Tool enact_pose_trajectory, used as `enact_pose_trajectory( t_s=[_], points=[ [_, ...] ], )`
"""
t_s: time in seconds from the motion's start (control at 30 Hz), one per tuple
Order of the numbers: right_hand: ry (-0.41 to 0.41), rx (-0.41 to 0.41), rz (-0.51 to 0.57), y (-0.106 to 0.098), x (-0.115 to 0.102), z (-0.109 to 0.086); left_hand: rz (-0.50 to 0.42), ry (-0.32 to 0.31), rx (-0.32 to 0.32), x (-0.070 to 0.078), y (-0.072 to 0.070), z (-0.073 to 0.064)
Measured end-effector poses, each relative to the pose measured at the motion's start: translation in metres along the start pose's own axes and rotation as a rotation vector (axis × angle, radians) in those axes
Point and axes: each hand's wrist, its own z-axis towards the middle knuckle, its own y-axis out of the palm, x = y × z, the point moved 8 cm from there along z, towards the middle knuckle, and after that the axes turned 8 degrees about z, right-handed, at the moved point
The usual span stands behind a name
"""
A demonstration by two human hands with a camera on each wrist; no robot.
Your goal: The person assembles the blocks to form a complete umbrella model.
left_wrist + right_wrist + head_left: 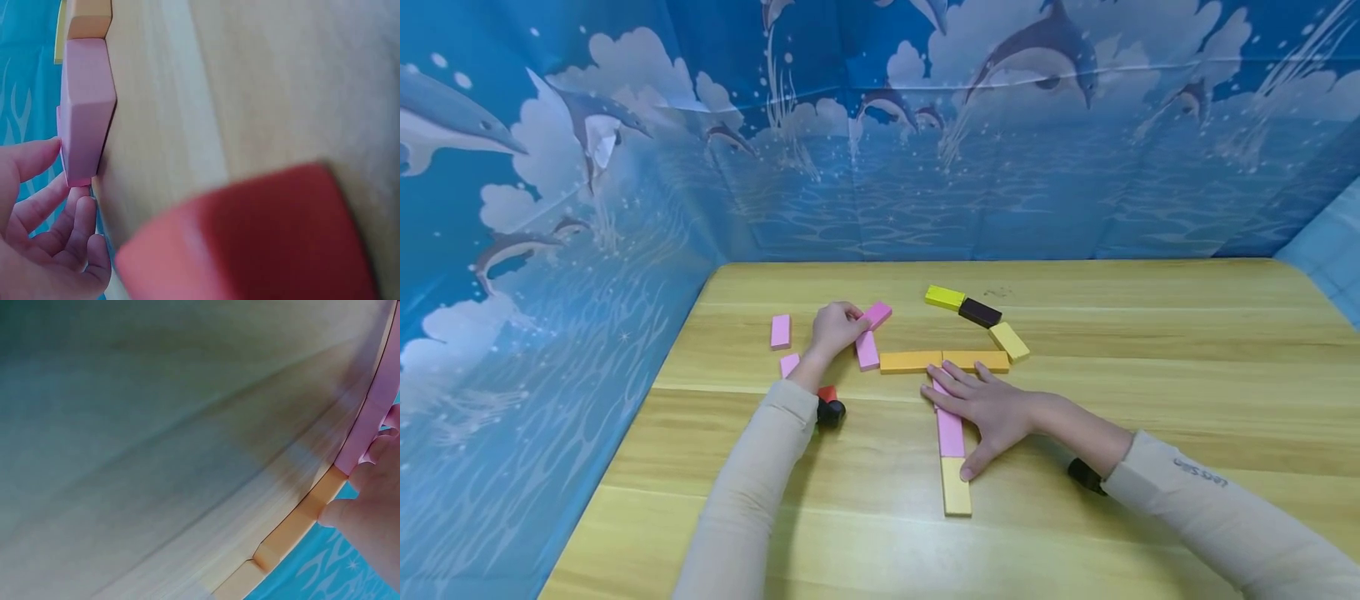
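In the head view my left hand (838,329) pinches a bright pink block (878,313) between thumb and fingers. This block meets the upper end of a lighter pink block (867,352) on the table. The left wrist view shows the lighter pink block (90,106) large, with my thumb beside its edge. My right hand (996,410) lies with fingers spread along a straight column of blocks. Under and beside its fingers is a pink block (951,435); the thumb touches the pale yellow block (957,492) at the column's near end. Two orange blocks (910,362) form a row across the column's far end.
A yellow-green block (944,297), a black block (980,312) and a pale yellow block (1009,341) curve behind the orange row. Loose pink blocks (781,332) lie left of my left hand. A red block (827,393) sits beneath the left wrist. A dolphin-print curtain (880,183) borders the table.
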Motion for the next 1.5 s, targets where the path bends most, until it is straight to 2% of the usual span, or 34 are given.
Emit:
enact_pose_trajectory(
  t_s=[0.23,0.43,0.63,0.87,1.03,1.1,1.17,1.33,1.5],
  points=[
    [0.007,-0.008,-0.001,0.0,0.001,0.0,-0.029,-0.031,-0.008,-0.004,-0.013,-0.005],
    [0.01,-0.009,0.003,0.001,0.002,0.001,-0.051,-0.04,0.009,-0.012,-0.031,-0.01],
    [0.019,-0.012,-0.004,0.002,0.002,0.001,-0.088,-0.08,0.064,-0.033,-0.053,-0.013],
    [0.024,-0.02,0.0,0.003,0.003,0.002,-0.217,-0.162,0.077,-0.062,-0.071,-0.022],
    [0.016,-0.012,0.009,0.002,0.002,0.001,-0.195,-0.171,0.152,-0.073,-0.086,-0.029],
    [0.008,-0.008,0.016,0.002,0.001,0.001,-0.169,-0.185,0.171,-0.078,-0.088,-0.031],
    [0.005,-0.008,0.017,0.002,0.001,0.0,-0.147,-0.204,0.164,-0.085,-0.087,-0.033],
    [0.009,-0.004,0.0,0.003,0.002,0.0,-0.108,-0.239,0.116,-0.097,-0.081,-0.035],
    [0.009,-0.005,-0.001,0.002,0.002,0.001,-0.109,-0.255,0.045,-0.1,-0.075,-0.037]
  ],
)
